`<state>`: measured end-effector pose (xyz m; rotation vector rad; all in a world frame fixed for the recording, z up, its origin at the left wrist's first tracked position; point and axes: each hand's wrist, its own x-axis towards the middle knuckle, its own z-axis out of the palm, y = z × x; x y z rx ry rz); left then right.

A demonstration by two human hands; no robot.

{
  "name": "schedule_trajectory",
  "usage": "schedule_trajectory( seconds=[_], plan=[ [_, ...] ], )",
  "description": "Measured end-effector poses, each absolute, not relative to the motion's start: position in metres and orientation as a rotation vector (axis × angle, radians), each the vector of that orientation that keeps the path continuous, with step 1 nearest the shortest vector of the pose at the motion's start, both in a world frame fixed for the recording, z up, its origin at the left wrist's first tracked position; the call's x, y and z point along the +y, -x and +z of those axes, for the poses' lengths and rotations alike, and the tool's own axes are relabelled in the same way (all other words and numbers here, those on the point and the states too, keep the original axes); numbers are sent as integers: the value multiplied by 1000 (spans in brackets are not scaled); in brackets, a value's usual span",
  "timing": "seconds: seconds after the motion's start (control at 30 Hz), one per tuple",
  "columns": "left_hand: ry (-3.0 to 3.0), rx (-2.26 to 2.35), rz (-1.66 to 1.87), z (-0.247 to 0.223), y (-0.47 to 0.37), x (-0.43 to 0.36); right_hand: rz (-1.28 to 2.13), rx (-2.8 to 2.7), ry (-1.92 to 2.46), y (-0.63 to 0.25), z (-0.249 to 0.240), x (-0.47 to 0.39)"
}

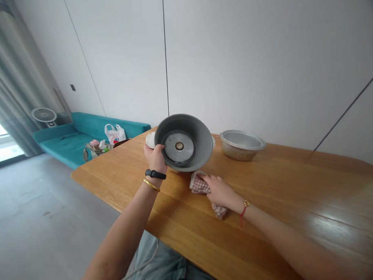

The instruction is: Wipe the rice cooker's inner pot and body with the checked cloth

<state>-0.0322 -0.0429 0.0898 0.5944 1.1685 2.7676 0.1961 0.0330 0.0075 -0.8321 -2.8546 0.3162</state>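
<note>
My left hand [156, 158] grips the left side of a grey cooker base [201, 150], its thumb over the rim. The base has white side handles and is tilted so its inside faces me, showing a round metal heating plate [173, 156] with a small centre button. Below and right of it, my right hand [218, 190] is closed on a red-and-white checked cloth [200, 186]. Part of the cloth hangs under the palm near the tabletop. A metal inner pot [241, 152] stands on the table to the right of the base.
The wooden table [279, 192] stretches out to the right, against a white panelled wall [253, 69]. Beyond its left end is a teal sofa [83, 128] with a white plastic bag [115, 133] and several small items. A fan [44, 115] stands near the curtain [20, 77].
</note>
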Motion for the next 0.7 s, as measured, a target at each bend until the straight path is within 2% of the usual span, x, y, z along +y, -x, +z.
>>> schedule_trajectory(
  seconds=[0.13,0.3,0.37,0.47,0.57,0.63,0.7],
  plan=[
    [-697,1217,2762,89,27,-59,266,-2687,840,-230,43,60],
    [-939,1256,2747,84,2,-61,-276,-2359,590,-224,134,45],
    [-1037,1296,2718,81,-10,-58,-508,-2362,547,-198,153,42],
    [-1109,1402,2669,76,-20,-55,-759,-2622,523,-154,145,52],
    [-1110,1444,2642,75,-23,-55,-743,-2785,540,-133,113,64],
    [-1098,1422,2650,76,-22,-56,-598,-2827,590,-133,93,65],
    [-1104,1384,2671,78,-22,-55,-312,-2867,636,-137,80,59]
  ],
)
